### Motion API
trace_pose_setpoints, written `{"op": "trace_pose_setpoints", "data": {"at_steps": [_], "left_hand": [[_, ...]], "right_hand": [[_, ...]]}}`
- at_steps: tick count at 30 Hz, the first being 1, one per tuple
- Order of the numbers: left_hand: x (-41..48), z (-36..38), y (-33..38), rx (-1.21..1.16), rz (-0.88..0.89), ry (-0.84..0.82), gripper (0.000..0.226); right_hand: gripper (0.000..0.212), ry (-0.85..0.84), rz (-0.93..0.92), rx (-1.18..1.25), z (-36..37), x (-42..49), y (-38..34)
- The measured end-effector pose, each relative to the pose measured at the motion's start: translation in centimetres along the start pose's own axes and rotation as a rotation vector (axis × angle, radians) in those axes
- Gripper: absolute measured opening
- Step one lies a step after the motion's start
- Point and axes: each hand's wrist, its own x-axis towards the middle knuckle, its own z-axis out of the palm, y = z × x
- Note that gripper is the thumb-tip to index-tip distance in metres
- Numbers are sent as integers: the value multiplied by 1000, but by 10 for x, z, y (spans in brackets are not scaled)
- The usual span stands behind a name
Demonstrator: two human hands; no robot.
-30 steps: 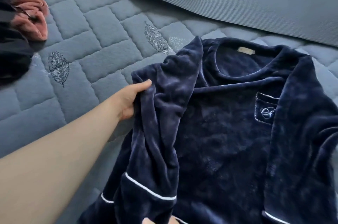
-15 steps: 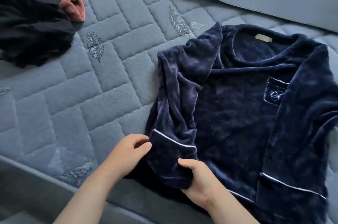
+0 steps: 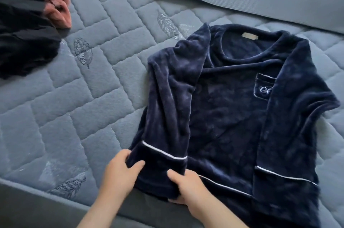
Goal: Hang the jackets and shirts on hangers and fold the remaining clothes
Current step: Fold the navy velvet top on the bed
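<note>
Left hand (image 3: pixel 120 175): grips the left edge of the folded sleeve cuff (image 3: pixel 160 164)
Right hand (image 3: pixel 188 188): grips the cuff's lower corner
Navy top (image 3: pixel 227 116): flat on the quilted bed (image 3: pixel 74 97)

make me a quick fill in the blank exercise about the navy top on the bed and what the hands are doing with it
1. The left hand and the right hand both grip the cuff of one ____ of the navy top, which lies on the quilted bed cover.
2. That cuff is trimmed with a thin line of ____ piping.
3. Beside the pink garment at the upper left lies a second garment, coloured ____.

Missing words: sleeve; white; black
</note>
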Motion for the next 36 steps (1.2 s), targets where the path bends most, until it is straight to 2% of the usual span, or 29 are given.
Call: {"op": "trace_pose_setpoints", "data": {"at_steps": [2,5,7,8,10,12,14,16,17,18,19,21,22,24,26,29,31,33,36], "left_hand": [[-6,2,-6,227,-9,37,23],[-8,8,-17,296,74,192,46],[-2,6,-15,296,130,141,67],[2,6,-11,287,113,62,65],[9,7,2,282,53,-79,39],[9,7,15,285,24,-103,18],[9,7,24,215,-13,-102,26],[11,6,24,170,-24,-117,30],[11,6,22,145,-44,-131,32],[11,6,21,118,-64,-142,34],[12,4,18,108,-70,-152,37],[12,4,14,112,-72,-145,36],[11,5,15,121,-73,-130,31],[10,8,17,138,-71,-116,17],[15,12,19,157,-60,-105,15],[20,14,20,138,-46,-84,19],[18,14,18,78,-104,-83,17],[12,12,15,-39,-175,-106,13],[2,7,13,-225,-286,-147,21]], "right_hand": [[19,61,-8,-149,0,-5,3],[17,42,35,-120,-19,-16,1],[21,91,7,-83,-46,-27,-3],[21,145,-39,-89,-64,-34,-3],[24,308,-167,-120,-110,-51,-3],[24,567,-316,-184,-163,-72,3],[22,874,-383,-258,-213,-92,12],[8,1068,-295,-272,-252,-105,25],[20,1079,-178,-305,-268,-111,31],[36,1018,-76,-363,-281,-112,41],[43,932,-44,-358,-289,-113,50],[24,757,-78,-270,-297,-110,61],[16,686,-95,-303,-297,-107,64],[18,572,-115,-404,-295,-101,66],[22,575,-154,-384,-293,-93,62],[28,650,-207,-142,-291,-83,59],[29,661,-186,-32,-292,-81,63],[28,618,-125,111,-295,-83,67],[25,488,-7,410,-299,-83,80]]}}
